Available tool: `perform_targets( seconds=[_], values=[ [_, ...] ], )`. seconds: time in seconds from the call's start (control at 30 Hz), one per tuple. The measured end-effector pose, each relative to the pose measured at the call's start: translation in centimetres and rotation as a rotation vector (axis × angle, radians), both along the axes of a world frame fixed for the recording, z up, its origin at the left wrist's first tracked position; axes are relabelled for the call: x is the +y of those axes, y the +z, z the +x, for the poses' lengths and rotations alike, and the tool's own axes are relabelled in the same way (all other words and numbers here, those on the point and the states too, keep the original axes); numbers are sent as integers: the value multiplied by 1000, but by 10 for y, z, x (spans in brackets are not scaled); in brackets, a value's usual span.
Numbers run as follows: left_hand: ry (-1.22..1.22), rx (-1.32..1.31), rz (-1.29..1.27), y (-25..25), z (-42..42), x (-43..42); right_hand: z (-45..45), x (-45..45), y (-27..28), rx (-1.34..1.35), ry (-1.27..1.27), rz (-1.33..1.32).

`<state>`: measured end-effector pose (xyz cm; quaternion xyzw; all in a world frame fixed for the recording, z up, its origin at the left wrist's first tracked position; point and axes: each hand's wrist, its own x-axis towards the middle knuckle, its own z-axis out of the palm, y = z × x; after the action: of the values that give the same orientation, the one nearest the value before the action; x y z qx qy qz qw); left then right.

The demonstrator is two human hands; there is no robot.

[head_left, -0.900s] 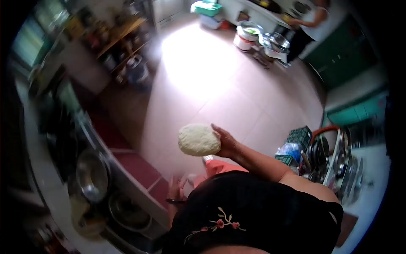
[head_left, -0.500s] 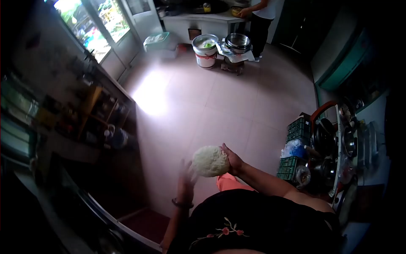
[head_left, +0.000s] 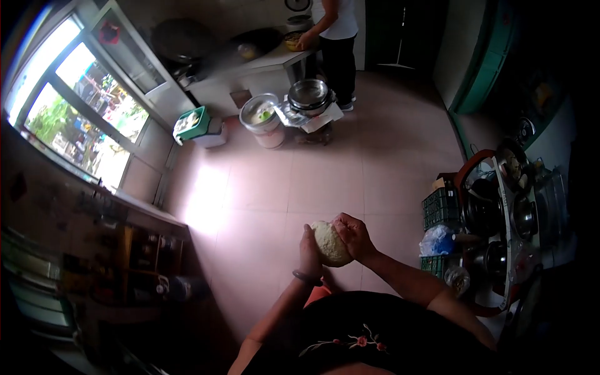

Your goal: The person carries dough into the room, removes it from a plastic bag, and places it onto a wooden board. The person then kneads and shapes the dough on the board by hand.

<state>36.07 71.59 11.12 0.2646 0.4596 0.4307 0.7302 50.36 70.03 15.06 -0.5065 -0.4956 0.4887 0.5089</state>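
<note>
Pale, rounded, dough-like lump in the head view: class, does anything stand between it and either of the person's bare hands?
Nothing visible does. The bare left hand lies directly against one side of the pale, rounded, dough-like lump, and the bare right hand is curled against the other.

The dough (head_left: 331, 247) looks matt and rough; the far basin (head_left: 308, 94), glossy metal; the right crate (head_left: 440, 209), plastic; the floor (head_left: 325, 178), smooth with a sheen; the near shirt (head_left: 394, 320), matt cloth.

The tiled floor (head_left: 325, 181) bears what looks like a bucket (head_left: 271, 139).
</note>
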Motion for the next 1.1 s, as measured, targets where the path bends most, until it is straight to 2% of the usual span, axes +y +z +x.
perform_targets(
  seconds=[0.03, 0.07, 0.13, 0.17, 0.2, 0.23, 0.33, 0.37, 0.43, 0.5, 0.53, 0.63, 0.7, 0.77, 0.8, 0.9, 0.97, 1.0, 1.1],
  values=[
    [24, -30, -63, 33, 21, 15, 12, 16, 2, 40, -41, 11],
    [-4, -35, -39, 33, 37, 39, 23, 33, 4, 77, -81, 20],
    [-57, -37, -6, 22, 62, 78, 45, 70, -2, 81, -162, 29],
    [-94, -65, 5, -10, 73, 103, 58, 91, -3, 45, -203, 33],
    [-109, -51, 0, -17, 86, 124, 72, 113, -4, 3, -243, 45],
    [-116, -54, 12, -18, 105, 152, 90, 132, -7, -157, -207, -1],
    [-227, -135, -96, -23, 148, 212, 135, 198, -55, -563, -494, 282],
    [-249, -189, -121, -15, 163, 225, 163, 219, -90, -549, -431, 95],
    [-307, -267, -235, -3, 193, 257, 194, 237, -52, -66, -369, 24],
    [-363, -198, -358, 29, 224, 288, 225, 241, -3, 343, -284, -31],
    [-389, -165, -418, 39, 240, 301, 243, 243, 5, 176, -272, -8],
    [-539, -126, -270, 13, 305, 345, 291, 258, 13, -285, -268, 45],
    [-690, -54, -147, -10, 349, 370, 332, 284, -14, -387, -454, 95],
    [-641, 71, 57, -12, 414, 381, 379, 310, -23, -448, -617, 62],
    [-629, 168, 174, -11, 443, 392, 407, 326, -22, -408, -630, 104],
    [-619, 84, 128, 44, 519, 418, 489, 361, -25, -301, -680, 193],
    [-702, -17, 81, 36, 565, 449, 537, 387, -8, -176, -651, 155],
    [-739, -76, 56, 37, 585, 464, 560, 402, -1, -120, -634, 134],
    [-881, -475, -111, 48, 622, 518, 625, 443, -2, 166, -600, 68]
  ],
)
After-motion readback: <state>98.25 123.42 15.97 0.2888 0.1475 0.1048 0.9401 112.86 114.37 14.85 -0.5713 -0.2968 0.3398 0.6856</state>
